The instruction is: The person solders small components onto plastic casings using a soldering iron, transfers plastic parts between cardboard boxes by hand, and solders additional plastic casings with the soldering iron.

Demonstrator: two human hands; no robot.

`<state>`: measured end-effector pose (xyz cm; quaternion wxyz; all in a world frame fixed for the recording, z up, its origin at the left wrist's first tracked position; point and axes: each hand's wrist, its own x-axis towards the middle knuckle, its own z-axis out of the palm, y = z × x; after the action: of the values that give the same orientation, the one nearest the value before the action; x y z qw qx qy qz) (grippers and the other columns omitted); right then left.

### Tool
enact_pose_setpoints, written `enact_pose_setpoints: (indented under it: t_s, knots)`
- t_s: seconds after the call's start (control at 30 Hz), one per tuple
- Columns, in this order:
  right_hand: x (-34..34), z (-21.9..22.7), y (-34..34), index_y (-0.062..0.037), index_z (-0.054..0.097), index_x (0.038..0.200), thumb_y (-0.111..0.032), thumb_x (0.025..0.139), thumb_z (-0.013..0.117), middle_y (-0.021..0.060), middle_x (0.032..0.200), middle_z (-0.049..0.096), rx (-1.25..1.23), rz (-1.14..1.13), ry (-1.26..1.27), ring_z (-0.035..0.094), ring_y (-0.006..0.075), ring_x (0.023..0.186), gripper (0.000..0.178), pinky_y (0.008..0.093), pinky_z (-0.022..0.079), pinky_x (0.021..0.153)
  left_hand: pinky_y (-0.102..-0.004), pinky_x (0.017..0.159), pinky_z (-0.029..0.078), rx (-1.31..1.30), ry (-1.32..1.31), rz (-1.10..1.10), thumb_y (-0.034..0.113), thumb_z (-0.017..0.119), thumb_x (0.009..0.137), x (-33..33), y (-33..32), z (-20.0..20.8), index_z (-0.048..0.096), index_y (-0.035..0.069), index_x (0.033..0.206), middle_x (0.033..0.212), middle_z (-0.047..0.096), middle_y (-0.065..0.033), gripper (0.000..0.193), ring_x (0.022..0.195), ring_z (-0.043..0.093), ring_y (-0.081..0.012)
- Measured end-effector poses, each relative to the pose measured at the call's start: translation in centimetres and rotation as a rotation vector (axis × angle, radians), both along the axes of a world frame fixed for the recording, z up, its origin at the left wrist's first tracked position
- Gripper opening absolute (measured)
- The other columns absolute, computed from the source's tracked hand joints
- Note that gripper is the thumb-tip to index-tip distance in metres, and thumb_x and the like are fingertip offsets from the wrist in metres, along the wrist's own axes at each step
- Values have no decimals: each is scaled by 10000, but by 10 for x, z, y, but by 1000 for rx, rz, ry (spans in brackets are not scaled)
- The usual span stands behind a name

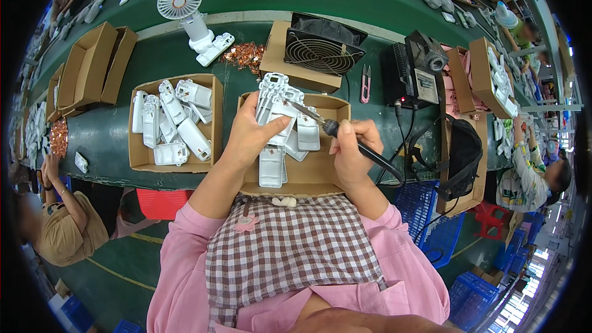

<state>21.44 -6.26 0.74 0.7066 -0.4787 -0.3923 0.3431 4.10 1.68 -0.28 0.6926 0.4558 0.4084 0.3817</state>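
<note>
My left hand [251, 131] grips several white plastic housings [269, 102] bunched together, thumb across their front. In my right hand [354, 157] is a soldering iron [331, 127], held like a pen. Its tip points left and lies at the top housing; whether it touches cannot be made out. Below both hands sits an open cardboard box [320, 185] with more white housings [271, 169] in it. Left of that, a second cardboard box [217, 120] holds a pile of similar white parts [193, 138].
Behind stand a black fan [320, 55] on a carton, a small white fan [180, 0], a heap of small coppery parts [245, 57], pink snips [365, 84] and a black soldering station [401, 74]. A cable hangs at right. Co-workers [68, 225] sit on both sides.
</note>
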Motion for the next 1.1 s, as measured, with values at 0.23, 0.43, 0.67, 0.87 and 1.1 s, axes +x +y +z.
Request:
enact_pose_setpoints:
  t_s: [0.23, 0.43, 0.67, 0.87, 1.1]
  knots:
    - [4, -4, -3, -48, 416, 839, -114, 914, 527, 75, 625, 497, 124, -32, -46, 450, 102, 453, 149, 227, 391, 404, -280, 798, 502, 24, -33, 42, 47, 752, 741, 4, -4, 7, 482, 3, 1187, 1057, 620, -90, 523, 924, 615, -145]
    - [2, -2, -5, -27, 458, 858, -86, 913, 558, 84, 680, 554, 170, 6, -14, 503, 88, 530, 128, 222, 424, 500, -245, 674, 496, 49, 16, 57, 67, 673, 804, 0, -2, 3, 481, -4, 1179, 985, 613, -61, 427, 827, 590, -102]
    - [0, -3, -3, -17, 501, 802, -54, 874, 620, 38, 643, 579, -6, 26, -116, 503, 50, 540, 144, 202, 397, 486, -240, 567, 474, 47, 7, 133, 54, 574, 853, 2, -3, -7, 482, -17, 1172, 940, 602, -59, 340, 710, 556, -76]
    - [0, -2, -2, -20, 506, 784, -62, 870, 630, 36, 646, 586, -24, 38, -159, 502, 44, 538, 157, 201, 395, 478, -243, 505, 462, 5, -38, 102, 48, 565, 858, 2, -4, 1, 488, -19, 1133, 897, 599, -67, 293, 632, 552, -80]
    - [-2, 0, -2, -18, 512, 776, -67, 865, 639, 33, 640, 590, -65, 32, -159, 503, 41, 537, 162, 200, 401, 480, -242, 509, 457, 7, -41, 88, 54, 563, 860, 0, -4, 2, 486, -23, 1120, 893, 598, -69, 282, 628, 553, -84]
